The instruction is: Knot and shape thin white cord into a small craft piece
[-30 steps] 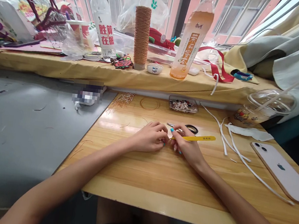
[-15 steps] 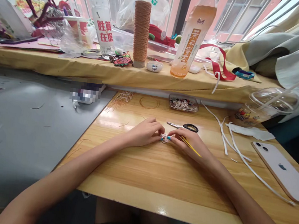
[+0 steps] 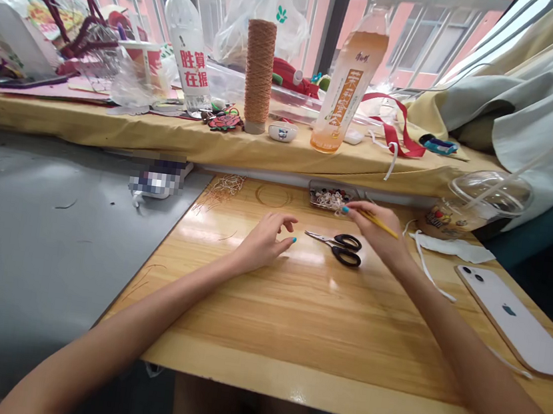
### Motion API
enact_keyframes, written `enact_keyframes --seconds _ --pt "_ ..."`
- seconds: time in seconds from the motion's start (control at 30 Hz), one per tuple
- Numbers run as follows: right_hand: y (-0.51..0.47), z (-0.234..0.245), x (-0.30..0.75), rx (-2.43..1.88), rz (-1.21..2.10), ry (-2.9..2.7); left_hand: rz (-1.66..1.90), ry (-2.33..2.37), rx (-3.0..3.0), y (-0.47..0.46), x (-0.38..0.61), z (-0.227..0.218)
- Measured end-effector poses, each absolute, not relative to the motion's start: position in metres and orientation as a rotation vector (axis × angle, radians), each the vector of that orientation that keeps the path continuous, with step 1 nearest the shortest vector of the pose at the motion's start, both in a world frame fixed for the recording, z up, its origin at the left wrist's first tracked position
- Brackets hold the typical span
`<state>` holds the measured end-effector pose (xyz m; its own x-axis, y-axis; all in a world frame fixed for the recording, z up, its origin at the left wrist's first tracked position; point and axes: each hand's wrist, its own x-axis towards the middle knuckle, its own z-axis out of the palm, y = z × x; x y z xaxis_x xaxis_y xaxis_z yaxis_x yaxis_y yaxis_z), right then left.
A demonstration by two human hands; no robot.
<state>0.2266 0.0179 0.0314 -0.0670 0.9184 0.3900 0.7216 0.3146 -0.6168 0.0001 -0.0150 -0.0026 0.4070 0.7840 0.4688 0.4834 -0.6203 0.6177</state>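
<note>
My left hand hovers over the wooden board, thumb and fingers apart, with nothing between them. At the near edge of a clear plastic box, my right hand is closed in a pinch. A slim yellow stick-like tool lies across its fingers; its exact kind is unclear. At the fingertips is a small white looped piece, seen against the box. Inside the box are small white loops and dark and red bits. Between my hands lie black-handled scissors, blades pointing left.
A phone, white cord and a lidded plastic cup are on the right. White and brown thread scraps lie at the back left. Two bottles and a brown thread spool stand on the cloth-covered ledge.
My hands have parted. The right one moved up and right to the box with the white piece and yellow tool; the left opened. The scissors now show both handles.
</note>
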Motion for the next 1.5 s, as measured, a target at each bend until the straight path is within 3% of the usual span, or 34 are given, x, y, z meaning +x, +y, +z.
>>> enact_keyframes --seconds 0.3,0.47,0.6,0.7,0.83,0.93,1.0,1.2,1.5 --pt "0.087 0.029 0.244 -1.836 0.083 -1.879 1.015 1.172 2.245 -0.010 0.000 -0.008" --pt "0.045 0.045 0.219 -1.931 -0.206 -1.811 1.045 1.240 2.127 -0.012 0.001 -0.002" --pt "-0.010 0.048 0.168 -1.865 -0.445 -2.000 0.900 1.035 1.824 -0.027 0.011 0.008" --pt "-0.034 0.044 0.144 -1.826 -0.401 -2.214 0.728 0.939 1.803 -0.034 0.014 0.013" --pt "-0.030 0.042 0.182 -1.876 -0.415 -2.103 0.696 1.453 2.001 -0.023 0.002 0.014" --pt "-0.018 0.040 0.237 -2.309 -0.435 -1.726 0.446 1.912 2.257 -0.012 -0.011 0.014" --pt "-0.011 0.037 0.265 -2.564 -0.245 -1.741 0.233 2.071 2.339 -0.010 -0.017 0.015" --pt "-0.010 0.035 0.265 -2.703 -0.058 -1.831 -0.034 2.315 2.266 -0.018 -0.023 0.024" --pt "-0.047 0.077 0.227 -2.595 -0.356 -1.731 -0.286 2.341 2.278 -0.028 -0.025 0.031"
